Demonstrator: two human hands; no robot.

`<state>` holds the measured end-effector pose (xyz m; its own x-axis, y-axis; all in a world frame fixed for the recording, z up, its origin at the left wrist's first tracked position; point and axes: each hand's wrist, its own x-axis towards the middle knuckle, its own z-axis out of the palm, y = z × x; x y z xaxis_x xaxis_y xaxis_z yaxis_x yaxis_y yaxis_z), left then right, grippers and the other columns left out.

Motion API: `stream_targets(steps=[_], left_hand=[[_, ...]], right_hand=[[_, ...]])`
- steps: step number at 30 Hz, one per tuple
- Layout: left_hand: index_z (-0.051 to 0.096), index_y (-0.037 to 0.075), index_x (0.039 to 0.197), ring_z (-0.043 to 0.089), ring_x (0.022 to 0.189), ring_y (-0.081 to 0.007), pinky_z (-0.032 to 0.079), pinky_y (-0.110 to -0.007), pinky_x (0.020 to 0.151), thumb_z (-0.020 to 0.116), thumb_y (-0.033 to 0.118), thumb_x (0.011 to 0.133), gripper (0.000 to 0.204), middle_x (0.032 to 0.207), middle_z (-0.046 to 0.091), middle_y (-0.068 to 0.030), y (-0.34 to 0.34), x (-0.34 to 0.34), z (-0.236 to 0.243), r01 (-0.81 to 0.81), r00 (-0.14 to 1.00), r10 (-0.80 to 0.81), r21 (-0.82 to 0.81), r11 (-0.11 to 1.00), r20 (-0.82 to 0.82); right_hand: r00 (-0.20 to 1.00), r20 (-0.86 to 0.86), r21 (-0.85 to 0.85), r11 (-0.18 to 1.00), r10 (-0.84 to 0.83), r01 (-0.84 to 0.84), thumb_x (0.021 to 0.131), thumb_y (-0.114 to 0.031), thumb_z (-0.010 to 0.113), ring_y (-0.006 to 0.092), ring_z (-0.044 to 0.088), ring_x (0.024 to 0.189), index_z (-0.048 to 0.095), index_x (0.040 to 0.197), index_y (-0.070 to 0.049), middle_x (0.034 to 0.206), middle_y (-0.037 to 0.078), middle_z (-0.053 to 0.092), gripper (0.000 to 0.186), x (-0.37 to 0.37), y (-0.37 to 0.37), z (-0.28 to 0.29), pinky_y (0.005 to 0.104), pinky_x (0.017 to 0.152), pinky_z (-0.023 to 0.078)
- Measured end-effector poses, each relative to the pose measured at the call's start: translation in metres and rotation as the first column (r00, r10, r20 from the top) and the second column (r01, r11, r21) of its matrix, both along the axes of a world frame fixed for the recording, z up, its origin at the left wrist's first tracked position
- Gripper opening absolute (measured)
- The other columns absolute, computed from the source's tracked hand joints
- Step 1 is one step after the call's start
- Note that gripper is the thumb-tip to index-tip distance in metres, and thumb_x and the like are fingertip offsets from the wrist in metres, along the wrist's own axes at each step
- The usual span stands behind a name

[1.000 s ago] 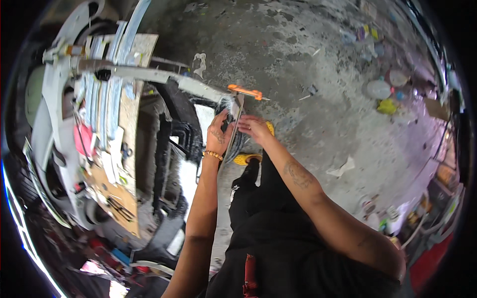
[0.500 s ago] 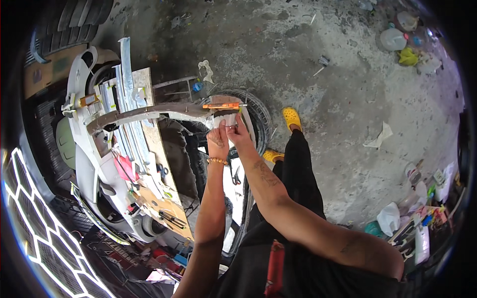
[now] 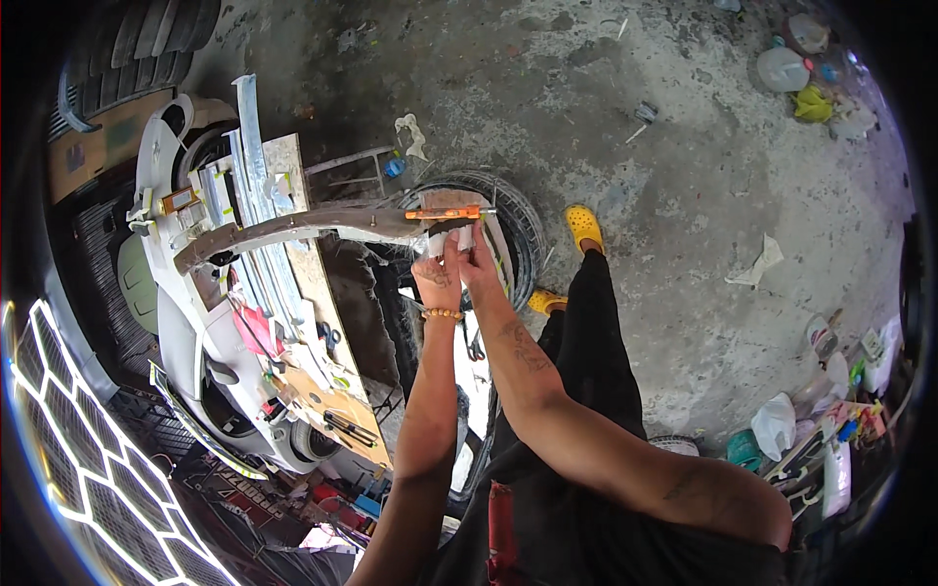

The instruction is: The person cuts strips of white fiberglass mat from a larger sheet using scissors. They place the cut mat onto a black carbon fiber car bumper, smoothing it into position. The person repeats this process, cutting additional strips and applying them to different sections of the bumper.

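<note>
My left hand [image 3: 437,276] and my right hand [image 3: 476,264] are raised together at the right end of a long curved grey body panel [image 3: 293,230]. Both pinch a small white piece [image 3: 451,237] pressed against that end. An orange-handled utility knife [image 3: 442,212] lies across the panel just above my fingers. A bead bracelet circles my left wrist. A tyre [image 3: 513,230] lies flat on the floor right behind the hands.
A cluttered workbench [image 3: 293,322] with strips, tools and white car parts stands at left. Stacked tyres [image 3: 147,39] sit top left. Stained concrete floor [image 3: 684,195] spreads right, with plastic jugs [image 3: 782,68], paper scraps and bottles [image 3: 821,391]. My yellow shoes [image 3: 583,227] stand by the tyre.
The view swung from the floor back toward the bench. My hands stay at the panel's end and have shifted slightly right, gripping the white piece closer under the knife.
</note>
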<state>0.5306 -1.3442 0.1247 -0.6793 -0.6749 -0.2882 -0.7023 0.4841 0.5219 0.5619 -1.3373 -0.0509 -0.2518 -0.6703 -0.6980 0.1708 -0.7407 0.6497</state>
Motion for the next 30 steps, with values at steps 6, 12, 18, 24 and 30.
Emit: stream_targets(steps=[6,12,18,24,30], left_hand=[[0.06,-0.005,0.062,0.057,0.047,-0.0318,0.042,-0.041,0.049,0.058,0.044,0.09,0.057,0.052,0.057,-0.018,-0.006,0.011,-0.013,0.11,0.989,-0.129,-0.234,0.966,-0.066],[0.063,-0.006,0.068,0.06,0.05,-0.0222,0.043,-0.037,0.049,0.065,0.034,0.088,0.045,0.059,0.063,-0.0155,-0.004,0.007,0.0,-0.042,0.994,0.044,0.026,0.999,-0.096],[0.063,-0.006,0.068,0.061,0.051,-0.0203,0.043,-0.036,0.05,0.065,0.03,0.089,0.042,0.06,0.064,-0.0135,-0.004,0.004,-0.015,0.061,0.986,-0.075,-0.095,0.994,-0.151],[0.064,-0.005,0.072,0.062,0.055,-0.0213,0.044,-0.036,0.052,0.064,0.029,0.089,0.039,0.063,0.066,-0.014,-0.018,0.021,-0.024,0.119,0.993,-0.122,-0.175,0.977,-0.003],[0.066,-0.005,0.077,0.064,0.059,-0.0213,0.046,-0.035,0.055,0.065,0.029,0.089,0.036,0.07,0.068,-0.0126,0.01,-0.01,-0.009,0.008,0.99,0.006,0.095,0.995,-0.141]], right_hand=[[0.99,-0.137,0.001,0.999,0.046,-0.047,0.085,-0.024,0.072,0.0188,0.066,0.094,0.064,0.103,-0.007,0.101,0.005,0.069,0.026,0.0,-0.007,0.004,0.0298,0.085,0.055],[0.989,0.005,-0.049,0.988,0.149,-0.149,0.086,-0.026,0.071,0.0189,0.066,0.095,0.063,0.105,-0.007,0.102,0.005,0.069,0.028,0.003,0.0,0.024,0.0295,0.085,0.055],[0.997,-0.046,0.044,0.997,0.069,-0.067,0.087,-0.019,0.069,0.0203,0.067,0.095,0.061,0.105,-0.005,0.101,0.007,0.068,0.024,-0.001,0.005,0.018,0.0312,0.085,0.057],[0.998,0.015,0.024,0.998,0.061,-0.061,0.087,-0.013,0.068,0.0193,0.067,0.092,0.062,0.102,-0.004,0.098,0.008,0.068,0.018,-0.004,0.008,0.026,0.0319,0.083,0.058],[0.997,-0.076,-0.019,0.999,0.036,-0.037,0.086,-0.014,0.07,0.0186,0.067,0.09,0.063,0.103,-0.005,0.096,0.007,0.068,0.02,0.008,0.011,-0.026,0.0305,0.083,0.058]])
